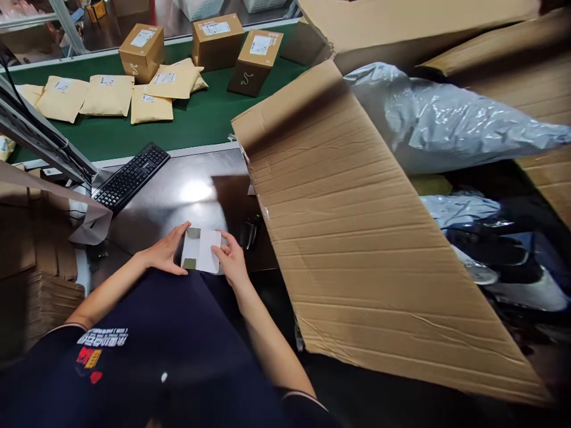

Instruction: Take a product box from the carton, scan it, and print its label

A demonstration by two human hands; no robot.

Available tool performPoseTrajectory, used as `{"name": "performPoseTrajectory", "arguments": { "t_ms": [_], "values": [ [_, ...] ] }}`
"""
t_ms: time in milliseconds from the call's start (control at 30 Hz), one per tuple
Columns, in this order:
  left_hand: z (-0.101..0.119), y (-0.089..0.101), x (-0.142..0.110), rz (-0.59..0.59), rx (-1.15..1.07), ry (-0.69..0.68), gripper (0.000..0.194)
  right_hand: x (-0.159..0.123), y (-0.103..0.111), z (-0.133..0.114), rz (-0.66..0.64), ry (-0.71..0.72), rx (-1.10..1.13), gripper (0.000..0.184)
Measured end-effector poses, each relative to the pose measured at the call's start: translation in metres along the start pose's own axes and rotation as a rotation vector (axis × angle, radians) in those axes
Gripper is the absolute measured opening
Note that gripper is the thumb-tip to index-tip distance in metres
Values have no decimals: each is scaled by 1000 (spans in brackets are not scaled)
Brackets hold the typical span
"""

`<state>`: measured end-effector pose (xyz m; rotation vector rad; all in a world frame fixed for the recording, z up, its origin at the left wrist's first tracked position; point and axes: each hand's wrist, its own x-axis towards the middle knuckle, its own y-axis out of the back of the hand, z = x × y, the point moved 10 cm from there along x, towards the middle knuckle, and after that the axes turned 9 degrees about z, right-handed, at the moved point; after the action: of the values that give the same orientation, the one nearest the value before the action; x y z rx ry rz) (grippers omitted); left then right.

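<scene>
A small white flat packet [201, 251] with greenish patches on its left side lies at the near edge of a shiny metal worktable [178, 190]. My left hand [166, 251] rests on the packet's left edge with fingers stretched out flat. At the packet's right edge my right hand [232, 259] has its fingers curled, pinching that edge. Both forearms reach in from below, over my dark shirt.
A black keyboard [131, 176] lies at the table's back left. A dark scanner-like device [250, 233] sits right of my hands. A big open carton [357, 238] holds grey plastic bags [446, 119]. Padded envelopes [107, 95] and small boxes [141, 51] lie on the green belt [200, 119]. Flat cardboard [49, 297] is stacked left.
</scene>
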<state>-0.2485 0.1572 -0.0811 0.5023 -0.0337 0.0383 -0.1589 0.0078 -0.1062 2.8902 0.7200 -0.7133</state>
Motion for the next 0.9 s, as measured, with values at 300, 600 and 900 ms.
{"name": "performPoseTrajectory", "arguments": {
  "t_ms": [300,600,900],
  "values": [
    [-3,-23,14,216,145,29,126,-26,-22,-51,53,543,-1265,31],
    [-11,-27,4,411,86,18,107,-35,-32,-47,93,389,-1239,35],
    [-3,-3,-36,690,130,-188,102,-55,-63,-52,63,422,-1278,23]
  ]
}}
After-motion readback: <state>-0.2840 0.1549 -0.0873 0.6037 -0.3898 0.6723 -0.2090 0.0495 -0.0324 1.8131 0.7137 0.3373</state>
